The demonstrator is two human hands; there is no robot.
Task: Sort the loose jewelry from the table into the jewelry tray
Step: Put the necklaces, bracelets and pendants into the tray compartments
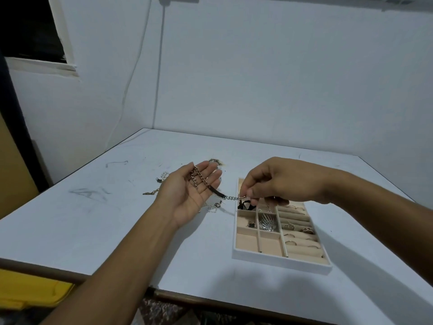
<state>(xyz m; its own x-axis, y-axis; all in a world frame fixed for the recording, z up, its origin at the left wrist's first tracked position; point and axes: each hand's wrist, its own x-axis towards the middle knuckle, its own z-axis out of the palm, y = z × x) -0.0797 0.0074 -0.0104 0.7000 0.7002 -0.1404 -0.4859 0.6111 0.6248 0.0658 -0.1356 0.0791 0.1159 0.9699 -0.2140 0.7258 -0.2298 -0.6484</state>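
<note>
Chain [203,181] mid-frame, draped on our flat left hand [189,193] | right hand [269,184] pinches its end over tray [281,260] | limp, light, slippery; we judge the end link the best hold | more pieces on table [93,226]

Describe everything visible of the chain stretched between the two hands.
The link chain looks metal: gold-toned links, a dark flat bar midway, then paler links. One end lies looped on the palm of the upturned left hand; the rest spans in the air to the right hand, which pinches the other end above the far left corner of the jewelry tray.
</note>
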